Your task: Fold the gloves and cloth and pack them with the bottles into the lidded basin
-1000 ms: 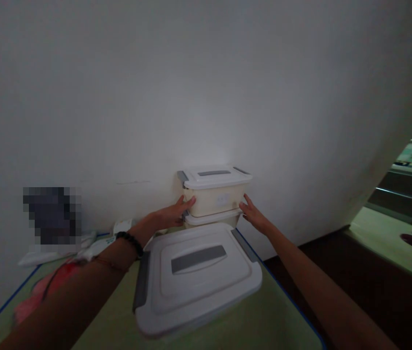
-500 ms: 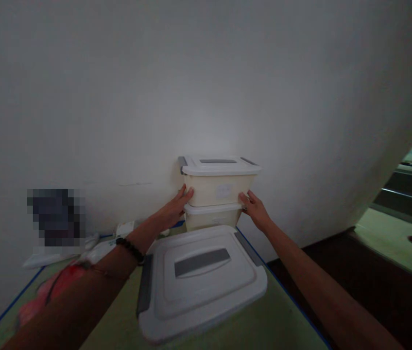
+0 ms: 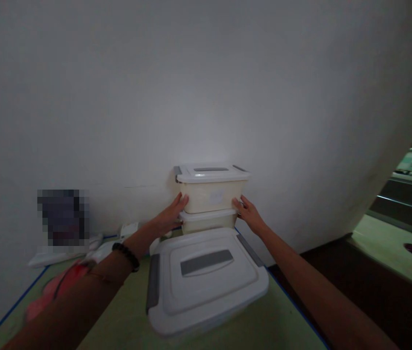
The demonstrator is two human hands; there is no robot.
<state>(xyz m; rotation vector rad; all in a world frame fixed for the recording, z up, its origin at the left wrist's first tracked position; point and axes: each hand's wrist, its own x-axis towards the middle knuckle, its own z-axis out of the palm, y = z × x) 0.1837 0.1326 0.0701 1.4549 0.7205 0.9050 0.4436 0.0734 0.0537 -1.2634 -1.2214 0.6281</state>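
Observation:
Against the wall, a cream storage box [image 3: 200,194] with a white lid and grey clips rests on top of a second cream storage box [image 3: 209,222]. My left hand [image 3: 173,211] presses on the upper box's left side, thumb on its front face. On the opposite side my right hand [image 3: 248,212] grips the lower right corner of the same box. Between them the upper box is held level. Closer to me on the table lies another lidded box [image 3: 206,287] with a grey handle on its white lid, touched by neither hand.
The green table [image 3: 126,311] has blue edging. Left of my forearm are a pink-red item [image 3: 58,287] and white packages [image 3: 100,250]. A blurred-out dark object [image 3: 63,216] stands near the wall [image 3: 206,97]. At right are a dark floor [image 3: 337,272] and a pale surface [image 3: 384,238].
The upper box and both hands sit slightly lower and further left in view. The camera has shifted a little too. Both hands keep their hold on the upper box.

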